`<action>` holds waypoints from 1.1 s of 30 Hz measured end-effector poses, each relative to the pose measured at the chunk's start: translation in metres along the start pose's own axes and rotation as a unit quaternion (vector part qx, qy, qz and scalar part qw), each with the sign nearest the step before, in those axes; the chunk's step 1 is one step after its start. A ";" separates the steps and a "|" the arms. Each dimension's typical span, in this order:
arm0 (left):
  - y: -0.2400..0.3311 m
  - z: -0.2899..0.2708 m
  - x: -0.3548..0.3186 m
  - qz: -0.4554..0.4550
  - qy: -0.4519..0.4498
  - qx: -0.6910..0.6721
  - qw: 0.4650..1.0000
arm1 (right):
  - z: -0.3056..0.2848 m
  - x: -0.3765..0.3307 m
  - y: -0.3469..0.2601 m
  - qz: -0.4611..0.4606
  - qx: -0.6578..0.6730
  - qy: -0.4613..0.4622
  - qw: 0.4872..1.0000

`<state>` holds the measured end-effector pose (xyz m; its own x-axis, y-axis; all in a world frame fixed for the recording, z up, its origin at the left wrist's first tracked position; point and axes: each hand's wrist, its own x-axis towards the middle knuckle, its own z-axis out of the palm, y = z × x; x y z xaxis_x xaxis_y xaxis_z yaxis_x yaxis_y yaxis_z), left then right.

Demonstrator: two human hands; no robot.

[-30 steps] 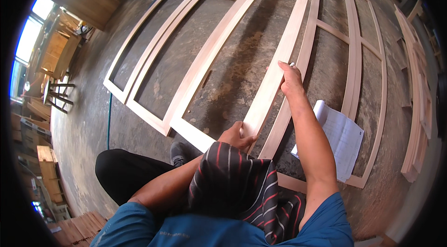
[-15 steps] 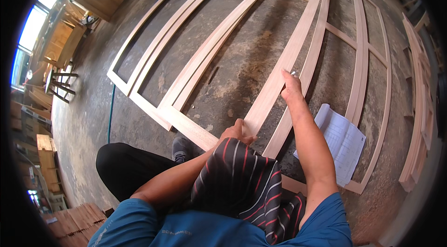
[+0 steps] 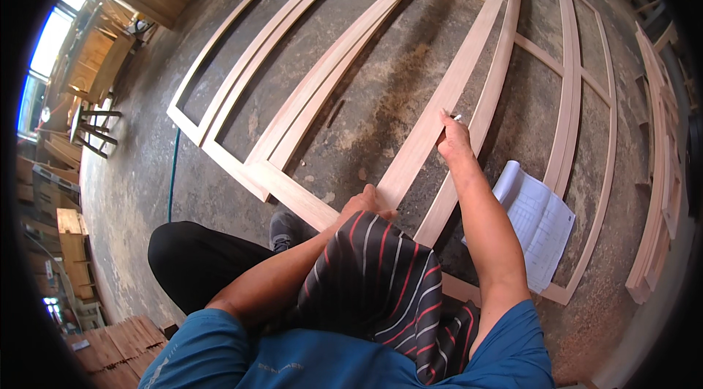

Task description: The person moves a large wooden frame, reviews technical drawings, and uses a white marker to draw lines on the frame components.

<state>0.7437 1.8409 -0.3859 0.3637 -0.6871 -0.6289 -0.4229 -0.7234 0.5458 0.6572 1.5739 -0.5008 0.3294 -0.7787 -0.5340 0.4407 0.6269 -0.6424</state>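
Observation:
A long pale wooden board (image 3: 432, 125) lies lengthwise over a large wooden frame (image 3: 304, 198) on the floor. Its near end is in the grip of my left hand (image 3: 364, 203), whose fingers wrap its left edge. My right hand (image 3: 455, 138) is closed further up, at the board's right edge. A small white stick-like thing (image 3: 458, 118) pokes out from those fingers; I cannot make out its kind. Just right of the board runs another long rail (image 3: 480, 129). Striped dark cloth (image 3: 381, 272) drapes over my knee, below my left hand.
White papers (image 3: 538, 220) with a curled edge lie across the frame, right of my right forearm. Long boards (image 3: 654, 191) are stacked at the far right. A wooden stool (image 3: 95, 125) stands at the left, near a green hose (image 3: 173, 176) on the floor.
The near end of the board and my left hand have shifted slightly left. My right hand has moved a little to the left, its fingers around the white thing more visible.

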 end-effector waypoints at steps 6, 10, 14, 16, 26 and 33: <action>-0.033 -0.025 0.009 -0.001 -0.021 -0.005 1.000 | 0.026 -0.026 0.035 0.010 0.054 -0.004 0.998; -0.032 -0.049 0.022 -0.003 0.036 0.018 0.999 | 0.047 -0.053 0.074 0.041 0.038 -0.005 0.998; -0.046 -0.088 0.043 -0.016 0.091 0.022 0.996 | 0.103 -0.116 0.113 0.125 0.073 0.001 0.989; -0.051 -0.100 0.051 0.014 0.086 0.028 0.996 | 0.107 -0.124 0.137 0.129 0.064 -0.029 0.989; -0.152 -0.213 0.001 -0.043 -0.015 0.246 0.968 | 0.142 -0.069 0.047 -0.097 -0.568 -0.148 0.804; -0.286 -0.208 -0.145 -0.082 -0.003 0.306 0.949 | 0.136 -0.052 0.013 -0.483 -0.553 -0.089 0.673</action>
<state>0.9843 2.1333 -0.3355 0.4625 -0.5675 -0.6812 -0.7642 -0.6448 0.0184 0.7590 1.6189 -0.4069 0.4736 -0.7646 0.4370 -0.3379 -0.6160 -0.7116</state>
